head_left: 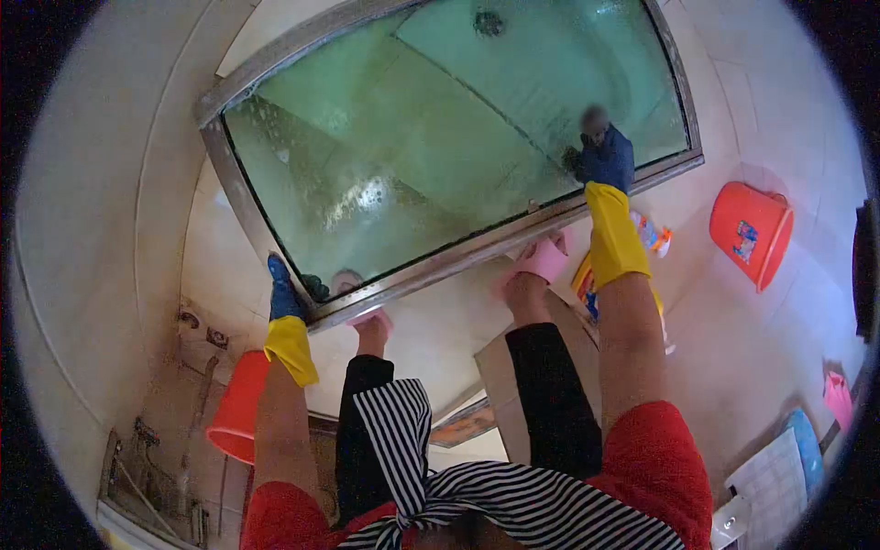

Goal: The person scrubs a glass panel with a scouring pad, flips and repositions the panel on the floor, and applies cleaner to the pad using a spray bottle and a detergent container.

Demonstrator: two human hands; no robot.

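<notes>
A large greenish glass panel (440, 147) in a metal frame (440, 261) is tilted in front of me, with wet streaks and drops on it. My left hand (283, 287), in a blue and yellow rubber glove, grips the frame's lower left corner, fingers wrapped round its edge. My right hand (607, 160), gloved the same way, is on the glass near the lower right edge. Its fingers are bent round something dark that I cannot make out. A dark round spot (489, 24) shows through the glass near the top.
A red bucket (752, 235) lies tilted at the right. Another red bucket (240, 408) is by my left forearm. A bottle (653, 236) and a yellow packet (585, 286) are near my right wrist. My feet in pink slippers (543, 260) are below the frame. Pipes (197, 412) run at the left.
</notes>
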